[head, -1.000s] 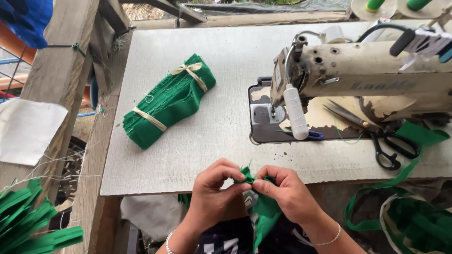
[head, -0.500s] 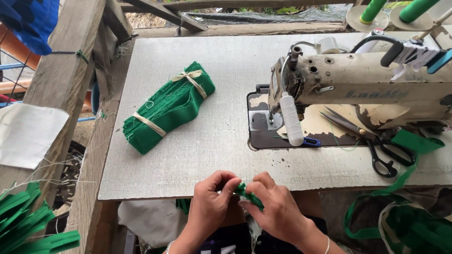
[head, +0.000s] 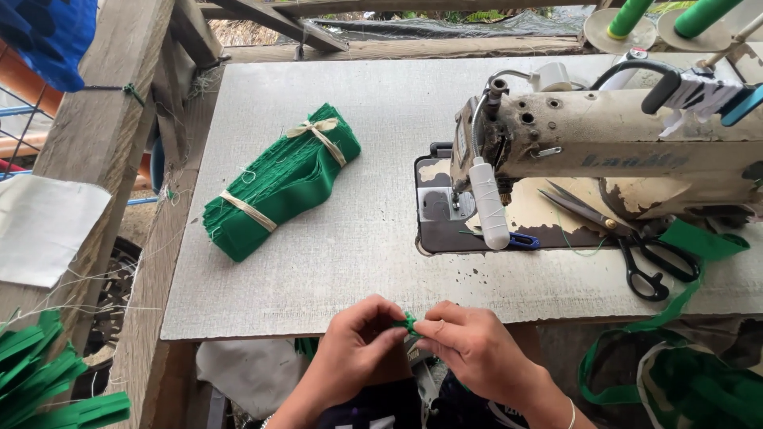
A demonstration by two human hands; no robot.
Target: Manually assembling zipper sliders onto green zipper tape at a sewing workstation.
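My left hand [head: 354, 349] and my right hand [head: 469, 345] meet just below the front edge of the sewing table [head: 358, 262]. Both pinch a small piece of green fabric [head: 408, 322] between their fingertips; most of it is hidden by the fingers. A tied bundle of green fabric strips [head: 282, 181] lies on the table to the upper left of my hands. The worn cream sewing machine [head: 604, 147] stands at the right, with black scissors [head: 636, 246] lying on its bed.
Green thread spools [head: 628, 16] stand at the back right. A long green strap [head: 675, 294] hangs off the table's right front edge toward a bag of green fabric [head: 699, 381]. Wooden posts [head: 103, 119] and loose green strips [head: 48, 373] are at the left.
My hands have stayed together at the table's front edge and now cover more of the green piece. The view has tilted slightly, so the table sits lower in frame.
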